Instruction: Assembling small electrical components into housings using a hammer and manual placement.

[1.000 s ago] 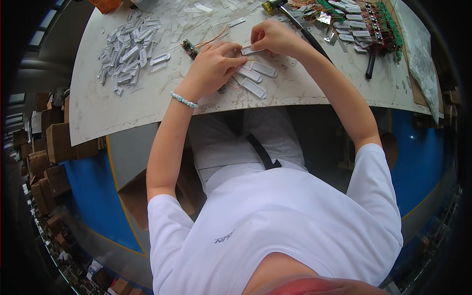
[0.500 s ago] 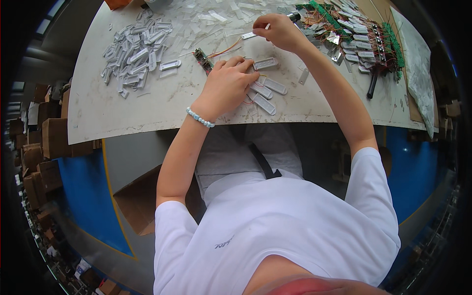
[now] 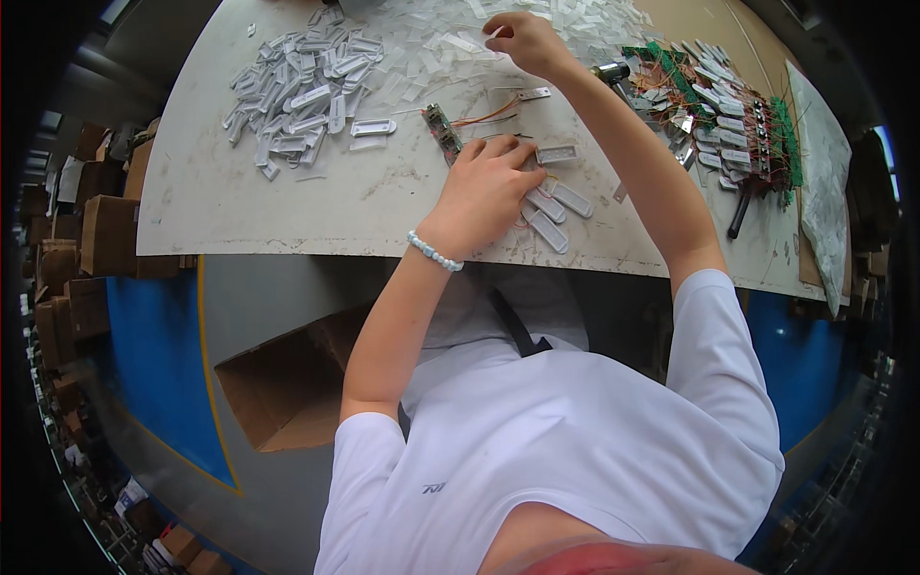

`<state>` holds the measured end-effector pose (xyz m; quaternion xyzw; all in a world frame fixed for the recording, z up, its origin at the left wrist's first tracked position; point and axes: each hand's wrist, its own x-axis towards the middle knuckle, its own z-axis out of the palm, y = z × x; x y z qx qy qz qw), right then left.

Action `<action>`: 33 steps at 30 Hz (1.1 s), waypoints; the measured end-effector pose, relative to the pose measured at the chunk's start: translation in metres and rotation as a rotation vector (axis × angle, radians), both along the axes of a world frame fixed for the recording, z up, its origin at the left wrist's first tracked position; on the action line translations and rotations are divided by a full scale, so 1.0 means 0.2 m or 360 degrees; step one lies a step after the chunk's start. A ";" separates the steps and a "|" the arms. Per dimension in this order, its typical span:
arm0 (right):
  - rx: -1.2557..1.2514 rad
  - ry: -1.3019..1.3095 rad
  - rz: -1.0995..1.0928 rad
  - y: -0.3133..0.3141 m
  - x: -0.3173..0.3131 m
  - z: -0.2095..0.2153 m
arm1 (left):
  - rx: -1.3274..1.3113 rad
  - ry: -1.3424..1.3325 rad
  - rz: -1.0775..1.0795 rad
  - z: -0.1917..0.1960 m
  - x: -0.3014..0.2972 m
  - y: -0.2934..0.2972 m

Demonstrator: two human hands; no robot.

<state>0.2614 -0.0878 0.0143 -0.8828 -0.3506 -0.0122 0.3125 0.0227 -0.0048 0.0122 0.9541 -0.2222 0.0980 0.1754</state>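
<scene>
My left hand (image 3: 484, 187), a beaded bracelet at its wrist, rests on the table with fingers spread and bent. It lies beside a narrow green circuit board (image 3: 442, 132). Several white oblong plastic casings (image 3: 549, 231) fan out by its fingers, some with thin wires. Orange and dark wires lead from the board toward a small pale strip (image 3: 533, 93) lying on the table. My right hand (image 3: 529, 44) is farther off, over the near part of a spread of clear plastic strips (image 3: 450, 53). Its thumb and forefinger are curled together; whatever is between them is too small to make out.
A heap of white casings (image 3: 307, 101) lies at the left. Wired casings and green boards (image 3: 733, 134) crowd the right, near a black-handled tool (image 3: 738, 213) and a plastic sheet (image 3: 822, 182). Below the table edge stands an open cardboard box (image 3: 287, 383).
My right hand has left the small pale strip, which now lies on the table, and moved to the clear strips. The view has shifted; my left hand stays beside the board.
</scene>
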 end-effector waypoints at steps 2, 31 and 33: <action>0.0216 0.0426 0.0001 -0.08 -0.11 0.12 | -0.0001 -0.0033 0.0027 0.01 -0.01 0.03; 0.0087 0.0033 0.0128 -0.60 -0.65 -0.03 | 0.0020 -0.0087 -0.0116 -0.05 0.03 0.07; 0.0108 -0.0195 0.0266 -0.63 -0.63 -0.06 | 0.0021 -0.0098 -0.0108 -0.05 0.02 0.07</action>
